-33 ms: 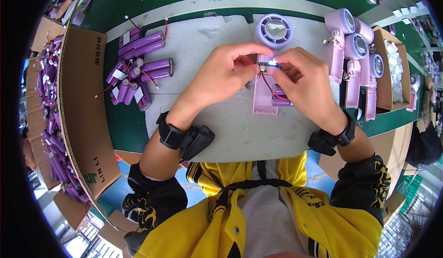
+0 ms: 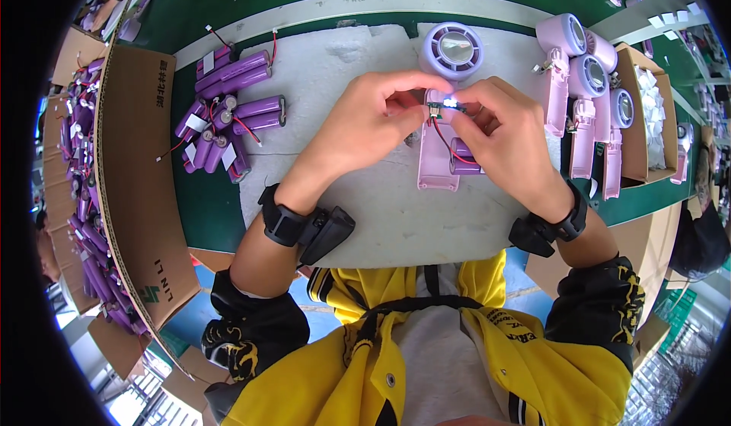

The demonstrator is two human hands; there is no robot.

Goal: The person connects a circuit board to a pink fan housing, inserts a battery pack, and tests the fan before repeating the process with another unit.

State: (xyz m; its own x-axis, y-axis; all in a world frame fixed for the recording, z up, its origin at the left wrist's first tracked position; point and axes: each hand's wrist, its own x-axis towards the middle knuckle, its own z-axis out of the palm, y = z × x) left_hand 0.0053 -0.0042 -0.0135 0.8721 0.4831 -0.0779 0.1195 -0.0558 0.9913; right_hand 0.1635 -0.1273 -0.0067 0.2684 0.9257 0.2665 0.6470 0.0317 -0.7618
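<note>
I see left hand [image 2: 373, 121] and right hand [image 2: 499, 133] both pinching a small circuit board [image 2: 439, 108] over the pink fan handle [image 2: 438, 156], mid-bench [image 2: 381, 213]; purple battery [image 2: 466, 165] sits in handle.

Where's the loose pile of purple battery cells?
Head view, to the person's left: the purple battery cells lie on the green bench between the cardboard box and the grey mat.

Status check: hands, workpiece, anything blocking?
Left hand and right hand pinch small circuit board. Pink fan handle underneath on mat. Nothing blocking.
</note>
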